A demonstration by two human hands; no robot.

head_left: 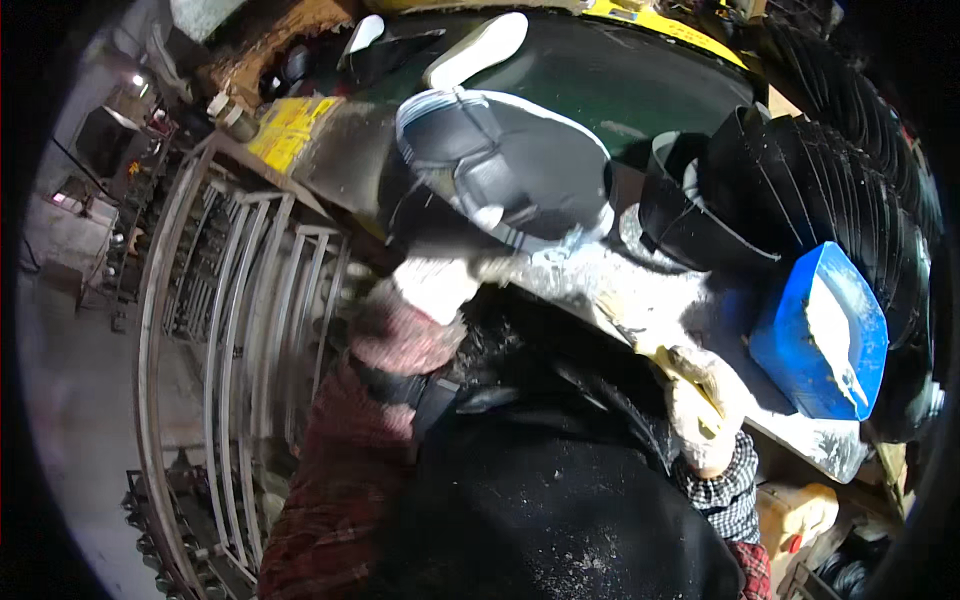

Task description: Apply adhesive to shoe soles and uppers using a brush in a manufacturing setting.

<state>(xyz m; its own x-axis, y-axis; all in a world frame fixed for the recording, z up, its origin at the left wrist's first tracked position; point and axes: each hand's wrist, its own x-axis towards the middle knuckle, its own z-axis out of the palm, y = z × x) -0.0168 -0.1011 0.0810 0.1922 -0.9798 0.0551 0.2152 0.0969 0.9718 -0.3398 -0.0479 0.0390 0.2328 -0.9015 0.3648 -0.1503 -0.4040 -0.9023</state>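
My left hand (440,285), in a white glove, is smeared by motion at the near edge of the bench, just below a dark grey, shoe-shaped piece (545,150) with a white rim. Its fingers are too blurred to show a grip. My right hand (708,405), also gloved, is closed around a slim yellowish brush (640,335), whose tip points away to the left over the white-smeared bench top (660,290). To the right of that hand stands a cut-open blue plastic container (790,345) with white residue inside.
Black curved pieces (800,190) are stacked along the right side. A white sole-shaped piece (480,50) lies at the back of the bench. A metal rack (225,350) stands close on my left. Below the bench at right is a yellowish container (800,510).
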